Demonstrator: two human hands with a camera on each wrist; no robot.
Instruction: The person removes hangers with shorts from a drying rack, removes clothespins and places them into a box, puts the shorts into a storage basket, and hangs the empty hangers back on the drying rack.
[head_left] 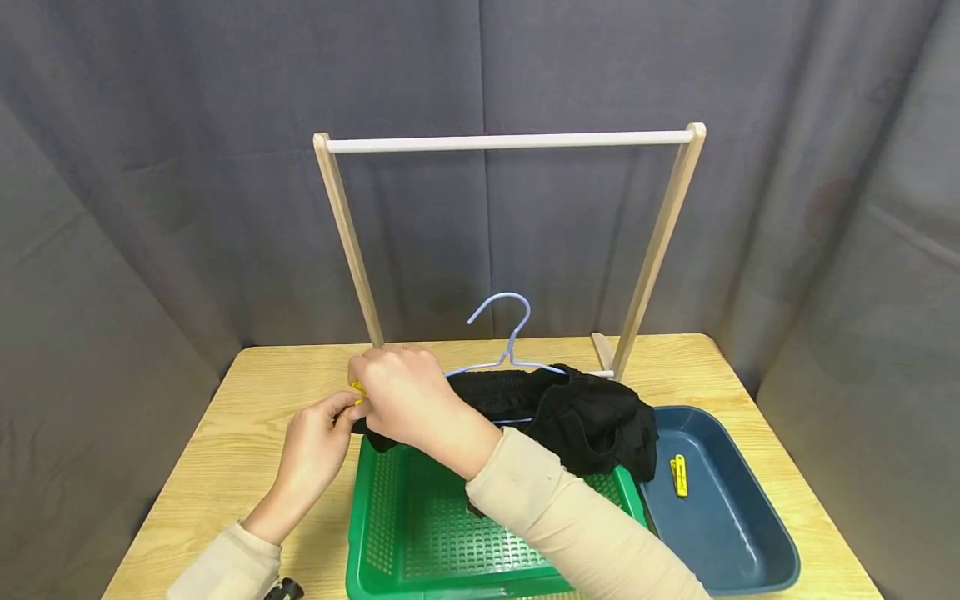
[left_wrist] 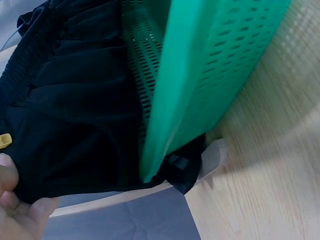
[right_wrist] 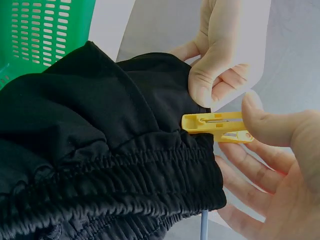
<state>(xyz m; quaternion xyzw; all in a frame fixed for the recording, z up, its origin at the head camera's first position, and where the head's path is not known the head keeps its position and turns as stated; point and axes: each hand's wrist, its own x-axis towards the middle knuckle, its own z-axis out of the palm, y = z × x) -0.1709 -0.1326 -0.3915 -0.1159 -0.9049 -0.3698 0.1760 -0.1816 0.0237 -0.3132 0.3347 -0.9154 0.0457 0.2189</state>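
Observation:
Black elastic-waist pants [head_left: 592, 421] lie bunched across the far side of the green basket, their gathered waistband showing in both wrist views. A lavender hanger [head_left: 517, 337] stands up from the waistband, hook at the top. My right hand [head_left: 408, 396] pinches a yellow clothespin [right_wrist: 217, 125] between thumb and fingers. The clothespin's jaws are at the side edge of the cloth, just beside the waistband. Close by, my left hand [head_left: 315, 442] pinches the edge of the pants between thumb and fingers. In the head view, the right hand partly hides the clothespin.
The green basket [head_left: 362, 517] stands on the wooden table in front of me. To its right is a blue tray [head_left: 750, 533] holding another yellow clothespin [head_left: 678, 476]. Behind them rises a wooden rack [head_left: 510, 142] with a white rail. Grey curtains surround the table.

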